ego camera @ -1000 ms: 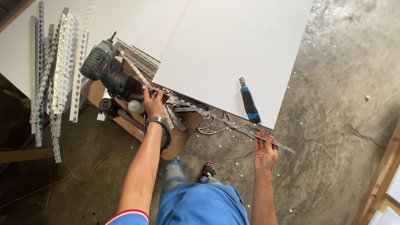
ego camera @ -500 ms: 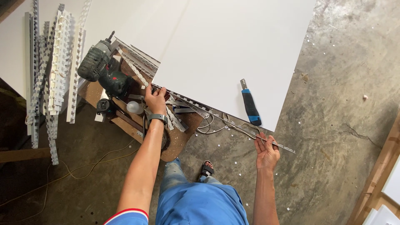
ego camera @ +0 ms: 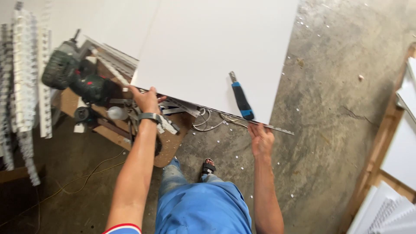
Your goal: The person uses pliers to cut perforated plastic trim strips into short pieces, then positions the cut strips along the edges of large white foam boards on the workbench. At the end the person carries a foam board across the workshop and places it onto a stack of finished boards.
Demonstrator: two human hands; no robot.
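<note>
The left hand (ego camera: 146, 99) grasped the near left corner of the large white panel (ego camera: 212, 52), fingers curled on its edge. The right hand (ego camera: 261, 139) held the near edge by the thin metal strip (ego camera: 277, 128) under it. The panel lay low over the concrete floor (ego camera: 329, 130), with a blue utility knife (ego camera: 241, 97) resting on top. A green power drill (ego camera: 73, 73) lay to the left.

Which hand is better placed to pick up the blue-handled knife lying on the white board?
Right, probably. The right hand grips the board edge just below the knife. The left hand holds the board's near-left corner, farther from the knife.
</note>
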